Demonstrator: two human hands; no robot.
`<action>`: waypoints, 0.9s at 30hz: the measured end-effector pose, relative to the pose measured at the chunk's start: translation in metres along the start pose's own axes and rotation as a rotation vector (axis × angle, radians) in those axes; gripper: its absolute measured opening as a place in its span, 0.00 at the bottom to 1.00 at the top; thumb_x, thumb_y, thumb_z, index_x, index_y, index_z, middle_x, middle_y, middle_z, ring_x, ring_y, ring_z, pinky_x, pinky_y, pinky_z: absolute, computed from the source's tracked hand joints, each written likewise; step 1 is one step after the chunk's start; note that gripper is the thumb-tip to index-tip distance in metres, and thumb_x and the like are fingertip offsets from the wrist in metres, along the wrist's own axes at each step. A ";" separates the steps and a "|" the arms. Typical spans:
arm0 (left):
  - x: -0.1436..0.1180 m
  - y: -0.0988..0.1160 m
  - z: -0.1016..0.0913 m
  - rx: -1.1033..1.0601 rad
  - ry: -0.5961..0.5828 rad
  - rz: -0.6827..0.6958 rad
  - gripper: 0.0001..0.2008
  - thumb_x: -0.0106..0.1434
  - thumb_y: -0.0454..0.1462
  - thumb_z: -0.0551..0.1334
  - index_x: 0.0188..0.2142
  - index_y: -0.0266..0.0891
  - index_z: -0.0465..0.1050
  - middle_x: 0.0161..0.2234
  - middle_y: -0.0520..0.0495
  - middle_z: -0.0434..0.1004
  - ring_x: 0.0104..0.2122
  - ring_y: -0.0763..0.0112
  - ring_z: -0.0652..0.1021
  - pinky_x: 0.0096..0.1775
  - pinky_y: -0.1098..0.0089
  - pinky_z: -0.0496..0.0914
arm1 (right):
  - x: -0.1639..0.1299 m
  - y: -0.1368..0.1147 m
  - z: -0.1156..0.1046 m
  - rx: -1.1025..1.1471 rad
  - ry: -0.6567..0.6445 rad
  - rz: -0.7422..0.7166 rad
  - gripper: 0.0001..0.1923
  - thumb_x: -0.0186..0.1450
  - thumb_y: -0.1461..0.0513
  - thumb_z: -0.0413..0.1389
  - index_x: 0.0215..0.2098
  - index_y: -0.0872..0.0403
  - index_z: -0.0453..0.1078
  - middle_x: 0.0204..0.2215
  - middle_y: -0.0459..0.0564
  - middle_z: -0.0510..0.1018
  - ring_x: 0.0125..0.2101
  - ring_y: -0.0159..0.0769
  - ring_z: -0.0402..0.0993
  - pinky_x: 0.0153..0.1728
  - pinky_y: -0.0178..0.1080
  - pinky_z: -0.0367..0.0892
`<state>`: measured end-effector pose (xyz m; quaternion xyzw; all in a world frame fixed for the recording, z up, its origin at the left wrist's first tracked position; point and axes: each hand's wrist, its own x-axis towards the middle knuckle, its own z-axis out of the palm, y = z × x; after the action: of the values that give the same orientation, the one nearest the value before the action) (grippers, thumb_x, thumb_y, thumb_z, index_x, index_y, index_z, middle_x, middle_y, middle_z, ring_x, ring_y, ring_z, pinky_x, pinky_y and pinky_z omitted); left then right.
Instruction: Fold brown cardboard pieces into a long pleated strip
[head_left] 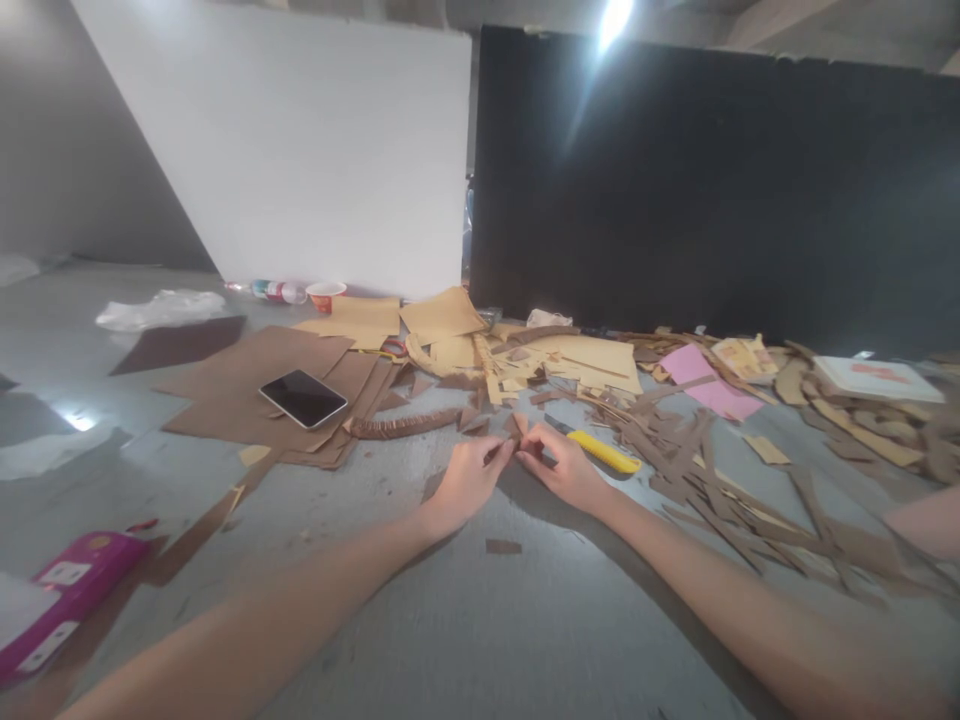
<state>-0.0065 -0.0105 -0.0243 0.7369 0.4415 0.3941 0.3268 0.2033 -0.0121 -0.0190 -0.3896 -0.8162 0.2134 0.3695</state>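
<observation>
Both hands meet at the middle of the grey table, pinching one small piece of brown cardboard (518,428) between them. My left hand (466,480) has thumb and forefinger closed on its left side. On the other side, my right hand (561,465) grips it with fingertips bent together. Fingers cover much of the piece. A yellow utility knife (604,452) lies just right of my right hand. Behind the left hand rests a curved brown strip with many cuts (409,424). One small brown rectangle (503,547) lies in front, between my forearms.
A phone (304,398) sits on stacked brown cardboard sheets (217,372) to the left. Brown offcuts (720,500) spread over the right side. Nearer, at left, is a magenta-and-white object (75,590). White (315,140) and black (675,190) panels stand behind the table.
</observation>
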 end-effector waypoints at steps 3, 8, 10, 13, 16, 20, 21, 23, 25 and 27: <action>0.000 0.002 0.000 -0.008 0.003 -0.003 0.23 0.74 0.47 0.56 0.24 0.38 0.69 0.23 0.52 0.69 0.26 0.72 0.67 0.31 0.69 0.58 | 0.000 0.000 -0.001 0.013 -0.002 -0.006 0.14 0.78 0.51 0.53 0.39 0.50 0.70 0.32 0.47 0.74 0.32 0.37 0.70 0.36 0.39 0.66; 0.000 0.004 0.001 -0.049 0.011 -0.050 0.22 0.71 0.46 0.58 0.23 0.39 0.66 0.21 0.54 0.63 0.25 0.73 0.65 0.29 0.69 0.55 | -0.002 0.003 0.001 0.007 0.052 -0.039 0.15 0.77 0.50 0.55 0.39 0.50 0.73 0.30 0.48 0.76 0.31 0.38 0.71 0.35 0.40 0.67; 0.000 0.004 0.001 -0.061 0.012 -0.082 0.21 0.70 0.46 0.58 0.22 0.39 0.67 0.21 0.54 0.63 0.25 0.73 0.65 0.29 0.70 0.55 | -0.003 0.005 0.002 -0.013 0.065 -0.089 0.13 0.77 0.52 0.55 0.39 0.49 0.74 0.30 0.49 0.76 0.31 0.39 0.71 0.35 0.41 0.66; 0.001 0.004 0.000 -0.071 0.009 -0.096 0.20 0.68 0.45 0.59 0.22 0.39 0.66 0.21 0.54 0.63 0.25 0.72 0.65 0.29 0.70 0.55 | -0.005 0.005 0.004 -0.057 0.069 -0.201 0.12 0.77 0.55 0.56 0.38 0.49 0.75 0.29 0.48 0.76 0.31 0.39 0.71 0.36 0.42 0.65; 0.002 0.002 0.000 -0.066 0.012 -0.073 0.20 0.67 0.45 0.58 0.21 0.40 0.62 0.21 0.55 0.60 0.25 0.73 0.63 0.29 0.70 0.54 | -0.007 0.006 0.006 -0.113 0.036 -0.287 0.13 0.78 0.57 0.55 0.35 0.49 0.74 0.28 0.47 0.77 0.30 0.37 0.72 0.39 0.43 0.65; 0.003 -0.004 0.000 -0.058 0.008 -0.060 0.23 0.69 0.47 0.57 0.21 0.40 0.57 0.21 0.56 0.55 0.25 0.74 0.60 0.28 0.70 0.52 | -0.007 0.008 0.007 -0.170 0.005 -0.322 0.15 0.79 0.58 0.52 0.35 0.49 0.73 0.30 0.48 0.79 0.31 0.37 0.74 0.41 0.44 0.66; 0.003 -0.004 0.000 -0.060 0.007 -0.059 0.23 0.70 0.47 0.57 0.21 0.40 0.57 0.21 0.56 0.55 0.24 0.74 0.59 0.28 0.70 0.52 | -0.006 0.008 0.008 -0.173 0.006 -0.320 0.15 0.79 0.58 0.52 0.36 0.49 0.74 0.30 0.48 0.80 0.32 0.37 0.74 0.41 0.44 0.66; 0.003 -0.005 0.000 -0.059 0.001 -0.051 0.23 0.70 0.48 0.58 0.21 0.40 0.59 0.21 0.56 0.57 0.24 0.74 0.60 0.28 0.70 0.53 | -0.006 0.008 0.008 -0.166 0.007 -0.310 0.13 0.79 0.57 0.52 0.38 0.49 0.74 0.31 0.49 0.80 0.32 0.38 0.74 0.41 0.44 0.67; 0.002 -0.005 0.000 -0.045 -0.010 -0.031 0.22 0.71 0.47 0.58 0.22 0.39 0.63 0.21 0.55 0.61 0.24 0.73 0.62 0.29 0.70 0.55 | -0.006 0.007 0.007 -0.157 0.009 -0.288 0.12 0.79 0.57 0.53 0.39 0.49 0.74 0.31 0.49 0.80 0.32 0.39 0.74 0.42 0.45 0.67; 0.001 -0.005 -0.001 -0.031 -0.020 -0.009 0.21 0.71 0.46 0.58 0.23 0.38 0.67 0.22 0.53 0.66 0.25 0.73 0.65 0.29 0.70 0.57 | -0.006 0.007 0.007 -0.149 0.009 -0.257 0.11 0.79 0.57 0.53 0.40 0.49 0.74 0.32 0.49 0.79 0.32 0.39 0.73 0.42 0.44 0.68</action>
<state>-0.0088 -0.0072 -0.0274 0.7336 0.4352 0.3921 0.3445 0.2033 -0.0130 -0.0301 -0.3090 -0.8713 0.1013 0.3677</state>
